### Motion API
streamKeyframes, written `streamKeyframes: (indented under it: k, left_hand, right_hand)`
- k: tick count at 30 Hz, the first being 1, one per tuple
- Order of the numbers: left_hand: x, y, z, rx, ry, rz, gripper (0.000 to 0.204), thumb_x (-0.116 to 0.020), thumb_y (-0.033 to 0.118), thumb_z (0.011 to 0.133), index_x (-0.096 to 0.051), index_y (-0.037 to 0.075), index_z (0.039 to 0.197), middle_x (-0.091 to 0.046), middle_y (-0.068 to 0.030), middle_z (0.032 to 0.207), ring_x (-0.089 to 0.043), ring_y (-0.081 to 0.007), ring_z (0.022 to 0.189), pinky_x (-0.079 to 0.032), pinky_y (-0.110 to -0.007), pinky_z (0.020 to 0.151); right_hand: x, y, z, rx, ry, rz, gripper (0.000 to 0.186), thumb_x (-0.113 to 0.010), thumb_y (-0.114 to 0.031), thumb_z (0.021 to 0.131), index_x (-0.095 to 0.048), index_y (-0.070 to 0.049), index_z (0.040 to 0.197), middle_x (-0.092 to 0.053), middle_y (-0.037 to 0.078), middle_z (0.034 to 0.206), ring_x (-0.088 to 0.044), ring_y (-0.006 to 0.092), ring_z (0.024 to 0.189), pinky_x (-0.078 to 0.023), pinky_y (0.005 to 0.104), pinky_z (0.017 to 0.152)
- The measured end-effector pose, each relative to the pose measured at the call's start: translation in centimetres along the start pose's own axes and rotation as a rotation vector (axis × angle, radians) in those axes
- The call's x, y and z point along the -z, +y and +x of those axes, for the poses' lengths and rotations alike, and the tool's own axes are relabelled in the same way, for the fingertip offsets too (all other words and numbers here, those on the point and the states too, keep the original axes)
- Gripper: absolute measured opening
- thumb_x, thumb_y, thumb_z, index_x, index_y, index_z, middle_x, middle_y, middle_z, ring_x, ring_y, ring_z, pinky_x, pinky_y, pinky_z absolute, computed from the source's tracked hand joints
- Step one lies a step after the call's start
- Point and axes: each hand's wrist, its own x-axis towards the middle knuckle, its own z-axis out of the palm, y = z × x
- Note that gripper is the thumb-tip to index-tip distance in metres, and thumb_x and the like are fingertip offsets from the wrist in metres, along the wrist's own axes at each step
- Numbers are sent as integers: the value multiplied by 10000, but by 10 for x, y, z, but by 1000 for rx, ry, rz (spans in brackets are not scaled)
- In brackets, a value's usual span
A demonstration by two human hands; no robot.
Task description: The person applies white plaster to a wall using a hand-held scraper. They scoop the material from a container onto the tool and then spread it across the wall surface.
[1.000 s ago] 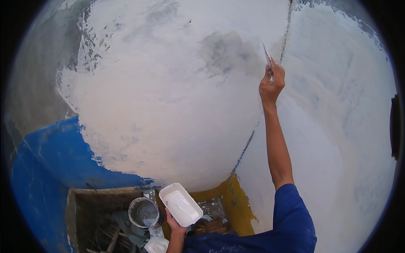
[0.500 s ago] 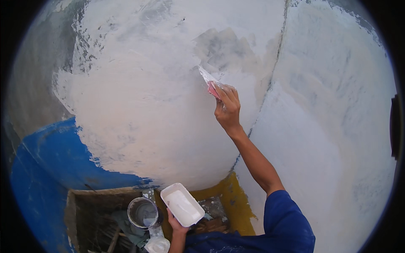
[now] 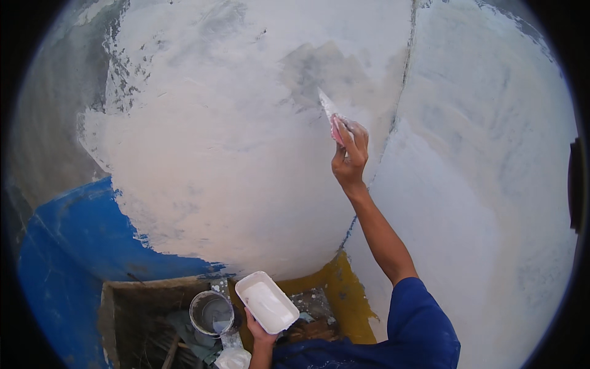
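My right hand [image 3: 351, 150] is raised to the wall, closed around the pink grip of a putty knife [image 3: 327, 107]. The blade is smeared with white and rests against the white-coated wall [image 3: 215, 147], just below a grey patch [image 3: 319, 67] where the coat is thin. Low in front of me, my left hand [image 3: 259, 331] grips the side of a white rectangular tray [image 3: 284, 326]; its thumb shows and its other fingers are mostly hidden beneath. White putty [image 3: 267, 300] covers the inside of the tray.
A bucket [image 3: 212, 312] of grey stuff stands left of the tray, with a white plastic bag [image 3: 232, 358] nearer me. Wood scraps [image 3: 169, 353] lie in a rough-edged bin. Blue paint [image 3: 110, 227] covers the lower left wall; a yellow section [image 3: 350, 295] lies right. A corner seam meets the right wall [image 3: 467, 184].
My right hand and the putty knife have moved to the right along the wall, toward the corner seam. The left hand and tray have barely shifted.
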Motion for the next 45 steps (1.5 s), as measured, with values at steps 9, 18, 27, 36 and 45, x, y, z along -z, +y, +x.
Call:
streamKeyframes:
  k: [9, 18, 27, 36, 45]
  left_hand:
    - [-12, -4, -1, 16, -24, 2, 653, -427, 596, 969, -416, 168, 1462, -539, -89, 1400, -542, -352, 1254, -411, -611, 1047]
    - [-14, -4, 5, 45, -30, 23, 647, -419, 584, 977, -408, 163, 1467, -546, -97, 1390, -550, -347, 1247, -426, -594, 1045]
    - [-23, -9, 3, 35, -29, 23, 646, -415, 587, 977, -414, 162, 1463, -548, -96, 1389, -557, -348, 1239, -431, -595, 1039]
    - [-22, -9, 0, 67, -36, 12, 646, -426, 583, 972, -420, 162, 1461, -552, -93, 1385, -556, -355, 1237, -427, -599, 1038]
    - [-25, -10, -2, 67, -5, 22, 638, -431, 579, 971, -430, 160, 1452, -563, -94, 1368, -568, -352, 1221, -435, -599, 1029]
  right_hand:
    - [18, 87, 60, -43, 29, -291, 427, -594, 112, 836, -655, -33, 1233, -670, 141, 1090, -601, 321, 1019, -479, 412, 902]
    - [-20, -29, -19, -73, -177, 124, 595, -581, 187, 689, -651, -35, 1237, -647, 115, 1108, -566, 327, 1054, -481, 410, 918]
    - [-25, 49, -38, -38, -202, -248, 699, -620, 118, 727, -540, -90, 1390, -513, 114, 1306, -441, 332, 1240, -348, 484, 1044]
    - [47, 107, 66, -41, 127, -295, 459, -544, 124, 825, -626, -29, 1250, -643, 137, 1081, -561, 316, 1005, -451, 416, 894]
    - [-22, 6, 10, -36, -112, -91, 565, -587, 170, 717, -622, -9, 1251, -624, 145, 1165, -549, 358, 1072, -467, 425, 919]
